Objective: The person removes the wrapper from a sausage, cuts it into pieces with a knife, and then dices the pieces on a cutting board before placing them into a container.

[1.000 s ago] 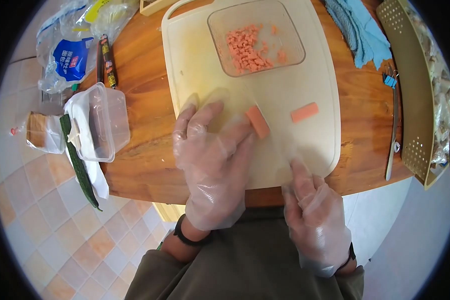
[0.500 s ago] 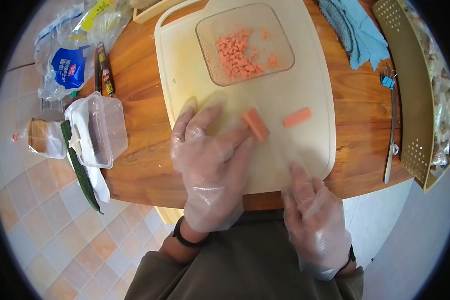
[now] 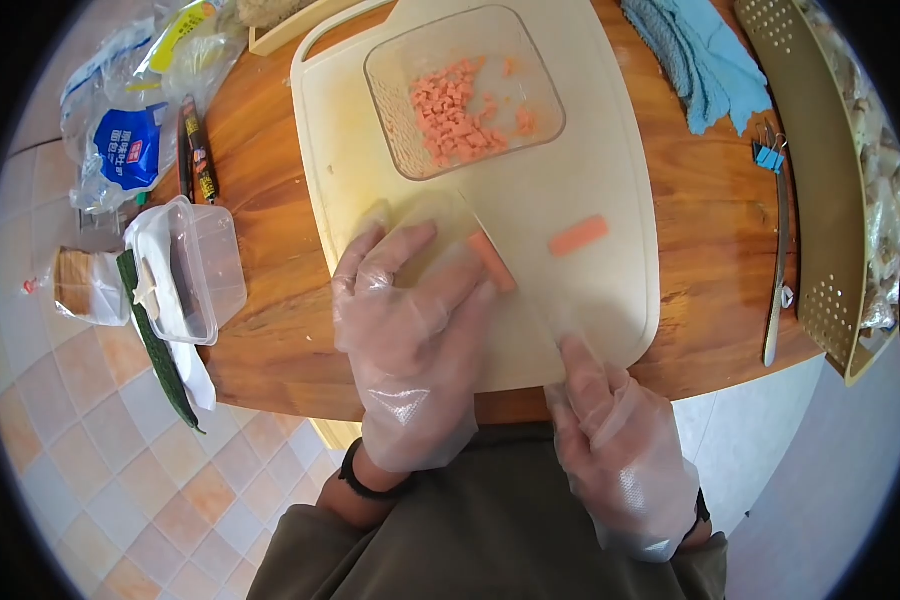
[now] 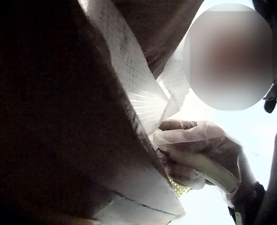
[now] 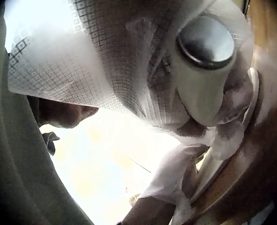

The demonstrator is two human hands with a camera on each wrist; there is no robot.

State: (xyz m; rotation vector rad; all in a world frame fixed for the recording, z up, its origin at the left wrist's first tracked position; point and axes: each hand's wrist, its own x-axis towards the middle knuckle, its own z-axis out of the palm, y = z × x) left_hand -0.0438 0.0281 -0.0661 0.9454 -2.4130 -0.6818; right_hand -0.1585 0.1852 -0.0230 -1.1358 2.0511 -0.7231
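My gloved left hand [image 3: 410, 340] rests on the white cutting board [image 3: 620, 290], its thumb and index finger holding a pink ham stick [image 3: 492, 262] against the surface. My gloved right hand [image 3: 625, 450] grips a knife by its pale handle [image 5: 199, 93], which ends in a metal cap. Seen nearly edge-on in the head view, the thin blade [image 3: 482, 222] runs along the right side of that stick. A second pink stick [image 3: 578, 235] lies loose to the right. Beyond the hands, a clear container [image 3: 540, 85] on the board holds small pink cubes [image 3: 455, 115].
At left are an empty clear box [image 3: 215, 270], a cucumber [image 3: 165, 365], bagged bread [image 3: 85, 285] and plastic packaging [image 3: 130, 145]. A blue cloth [image 3: 705, 65], metal tongs-like strip with a blue clip [image 3: 770, 157], and perforated basket [image 3: 815, 170] line the right side.
The head view has shifted, so the board, container and loose stick appear farther left. The right hand and knife have moved slightly left, and the held stick shows narrower beside the blade.
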